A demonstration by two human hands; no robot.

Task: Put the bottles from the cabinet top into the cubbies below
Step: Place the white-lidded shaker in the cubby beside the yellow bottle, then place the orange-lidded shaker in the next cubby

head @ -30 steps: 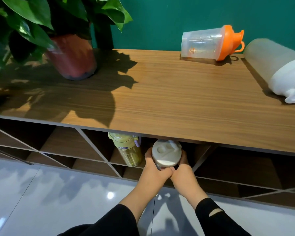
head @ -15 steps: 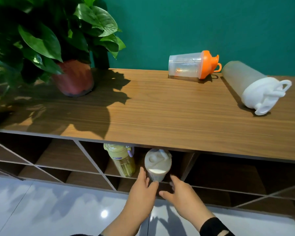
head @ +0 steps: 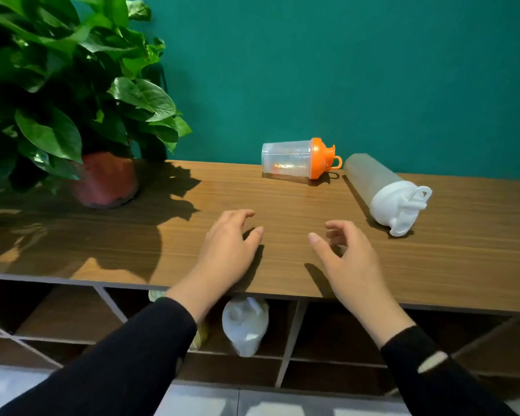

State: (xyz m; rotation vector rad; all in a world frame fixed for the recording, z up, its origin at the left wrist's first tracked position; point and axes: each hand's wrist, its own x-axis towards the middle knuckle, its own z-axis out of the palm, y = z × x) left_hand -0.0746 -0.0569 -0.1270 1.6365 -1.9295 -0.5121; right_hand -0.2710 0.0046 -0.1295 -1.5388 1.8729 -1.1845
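Note:
Two bottles lie on their sides on the wooden cabinet top point(head: 108, 253): a clear shaker with an orange lid point(head: 297, 159) near the wall, and a frosted bottle with a white lid point(head: 385, 192) to its right. My left hand point(head: 227, 247) and my right hand point(head: 347, 259) hover empty over the front of the top, fingers spread. In a cubby below stands a white-lidded bottle point(head: 245, 325). A yellow-green bottle point(head: 200, 336) beside it is mostly hidden by my left sleeve.
A leafy potted plant in a reddish pot point(head: 105, 181) occupies the left end of the cabinet top. A green wall runs behind. Open cubbies with slanted dividers point(head: 291, 334) lie below, above a glossy pale floor.
Both hands let go of the white-lidded bottle in the cubby and rose above the cabinet top. The view tilted upward.

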